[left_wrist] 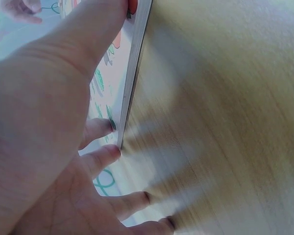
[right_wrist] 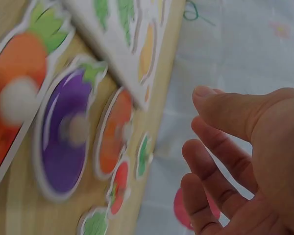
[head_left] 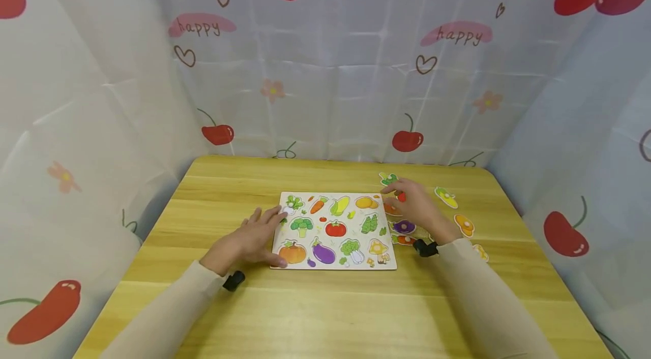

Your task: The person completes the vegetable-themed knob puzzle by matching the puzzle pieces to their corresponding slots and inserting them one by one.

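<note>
A white board (head_left: 341, 266) printed with vegetables lies flat on the table. My left hand (head_left: 251, 240) rests at its left edge with fingers spread. In the left wrist view the thumb and some fingertips touch the board (left_wrist: 131, 63), while other fingertips reach past its corner to the tabletop. My right hand (head_left: 419, 206) hovers over the board's upper right corner, fingers loosely bent and holding nothing. Beneath and beside it lie knobbed puzzle pieces: an eggplant (right_wrist: 59, 147), a carrot (right_wrist: 19, 63), a pumpkin (right_wrist: 110, 142), a tomato (right_wrist: 119, 188) and a green-leafed piece (head_left: 390, 180).
Farther right lie a corn piece (head_left: 446, 197), an orange-yellow piece (head_left: 464, 225) and a yellow piece (head_left: 480, 252) partly behind the right sleeve. The wooden table (head_left: 325, 319) is bounded at the back and sides by a cherry-print curtain (head_left: 330, 110).
</note>
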Motion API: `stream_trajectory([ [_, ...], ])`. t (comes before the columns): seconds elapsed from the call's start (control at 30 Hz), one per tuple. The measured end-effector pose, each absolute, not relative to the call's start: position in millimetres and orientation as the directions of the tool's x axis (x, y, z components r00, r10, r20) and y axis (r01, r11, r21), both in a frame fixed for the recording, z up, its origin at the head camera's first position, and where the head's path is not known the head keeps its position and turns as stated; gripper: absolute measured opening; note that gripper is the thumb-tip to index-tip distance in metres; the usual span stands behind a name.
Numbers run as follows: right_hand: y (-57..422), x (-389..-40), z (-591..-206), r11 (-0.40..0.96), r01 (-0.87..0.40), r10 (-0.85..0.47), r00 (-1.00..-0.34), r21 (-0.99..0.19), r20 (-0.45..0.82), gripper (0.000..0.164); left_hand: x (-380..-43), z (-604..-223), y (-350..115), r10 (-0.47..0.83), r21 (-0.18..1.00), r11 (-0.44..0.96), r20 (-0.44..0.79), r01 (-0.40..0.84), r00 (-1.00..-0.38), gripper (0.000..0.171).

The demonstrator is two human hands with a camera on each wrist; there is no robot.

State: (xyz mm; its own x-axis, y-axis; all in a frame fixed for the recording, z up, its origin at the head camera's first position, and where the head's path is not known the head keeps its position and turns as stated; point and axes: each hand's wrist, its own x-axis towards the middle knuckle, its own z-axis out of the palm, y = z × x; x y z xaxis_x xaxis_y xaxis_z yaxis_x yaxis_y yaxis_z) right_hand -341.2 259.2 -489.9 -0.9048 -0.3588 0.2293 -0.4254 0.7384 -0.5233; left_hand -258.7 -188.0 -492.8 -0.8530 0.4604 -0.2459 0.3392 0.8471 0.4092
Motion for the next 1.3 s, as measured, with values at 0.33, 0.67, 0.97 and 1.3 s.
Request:
stream_trajectory([
  [0.33,298,-323,-500,0.756,-0.444,-0.383,-0.896,-0.482,0.224,0.018,-261,-493,-187,0.459,0.402,0.849,-0.244,0.341,-0.854,0.127],
  [0.67,318,-301,-513,0.669,-0.451,-0.486,-0.867,-0.591,0.113,0.013,-260,-494,-186,0.46,0.423,0.843,-0.249,0.331,-0.852,0.127],
  [0.97,323,-293,-519,0.651,-0.449,-0.542,-0.84,-0.612,0.041,0.01,-258,-494,-188,0.449,0.42,0.85,-0.259,0.319,-0.855,0.127],
  [1.3,327,-290,-515,0.653,-0.442,-0.549,-0.835,-0.616,0.017,0.014,-257,-494,-187,0.448,0.42,0.85,-0.255,0.319,-0.857,0.128],
])
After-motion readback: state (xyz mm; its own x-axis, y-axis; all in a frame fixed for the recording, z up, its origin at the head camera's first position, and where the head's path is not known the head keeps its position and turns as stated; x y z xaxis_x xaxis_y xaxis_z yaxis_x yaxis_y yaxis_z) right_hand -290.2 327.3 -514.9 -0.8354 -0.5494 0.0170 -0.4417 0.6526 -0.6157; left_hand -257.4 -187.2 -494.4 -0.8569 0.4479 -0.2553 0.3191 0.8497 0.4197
